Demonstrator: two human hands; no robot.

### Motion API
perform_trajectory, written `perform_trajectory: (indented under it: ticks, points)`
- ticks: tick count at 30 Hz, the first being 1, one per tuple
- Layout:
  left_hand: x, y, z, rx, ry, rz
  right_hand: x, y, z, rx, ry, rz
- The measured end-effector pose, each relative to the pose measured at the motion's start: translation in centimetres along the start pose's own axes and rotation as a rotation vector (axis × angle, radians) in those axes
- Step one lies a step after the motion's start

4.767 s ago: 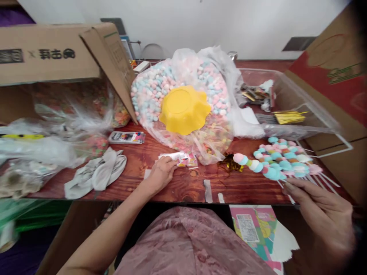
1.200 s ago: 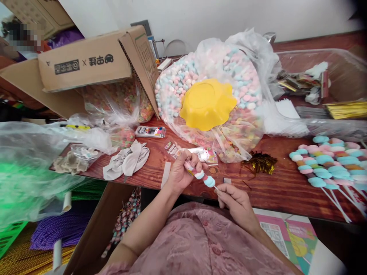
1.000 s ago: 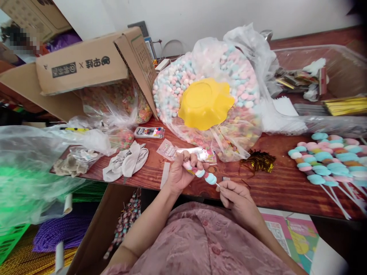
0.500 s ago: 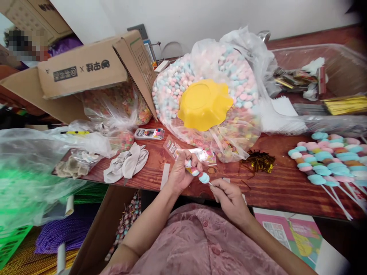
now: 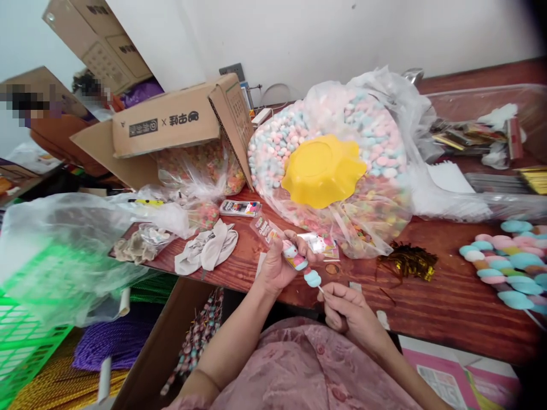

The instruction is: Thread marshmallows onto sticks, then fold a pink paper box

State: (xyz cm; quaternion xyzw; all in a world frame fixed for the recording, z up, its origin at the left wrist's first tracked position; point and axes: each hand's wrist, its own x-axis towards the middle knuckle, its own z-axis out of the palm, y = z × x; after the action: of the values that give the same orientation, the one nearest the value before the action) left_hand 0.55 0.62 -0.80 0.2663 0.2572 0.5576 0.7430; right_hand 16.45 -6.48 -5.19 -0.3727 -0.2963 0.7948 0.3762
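1. Curled, with left hand [image 5: 277, 267], around the candy skewer [image 5: 313, 278] and its printed wrapper [image 5: 265, 229], in front of the body; showing fewer bare candies than a moment ago, so apparently part-sheathed.
2. Pinched narrowly by right hand [image 5: 348, 310] on the stick [image 5: 321, 289]; earlier held beside the pile.
3. Spread across the wooden table [image 5: 427, 310]: grey cloth [image 5: 207, 247], yellow bowl [image 5: 316, 165] atop bagged candy [image 5: 273, 136], gold tinsel [image 5: 412, 259], piled skewers [image 5: 515, 265].
4. Stacked behind, far left: cartons [image 5: 100, 42]; then pale wall [image 5: 299, 40].

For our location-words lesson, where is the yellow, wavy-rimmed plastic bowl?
In the head view, the bowl rests upside down right of centre, on the clear plastic candy bag.
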Motion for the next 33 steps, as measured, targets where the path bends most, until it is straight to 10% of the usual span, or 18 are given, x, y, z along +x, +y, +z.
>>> perform_trajectory:
  ticks: [12,26,33]
  points:
    - [-0.9,-2.0,-0.6,0.005,-0.121,-0.129,0.7,-0.6,1.6,-0.327,0.075,-0.22]
    - [-0.9,0.3,-0.8,-0.029,0.148,0.107,0.2,-0.8,-0.8,-0.986,0.316,-0.837]
    - [-1.2,-2.0,0.4,-0.057,0.111,0.064,0.1,-0.6,0.3,-0.954,0.315,-0.836]
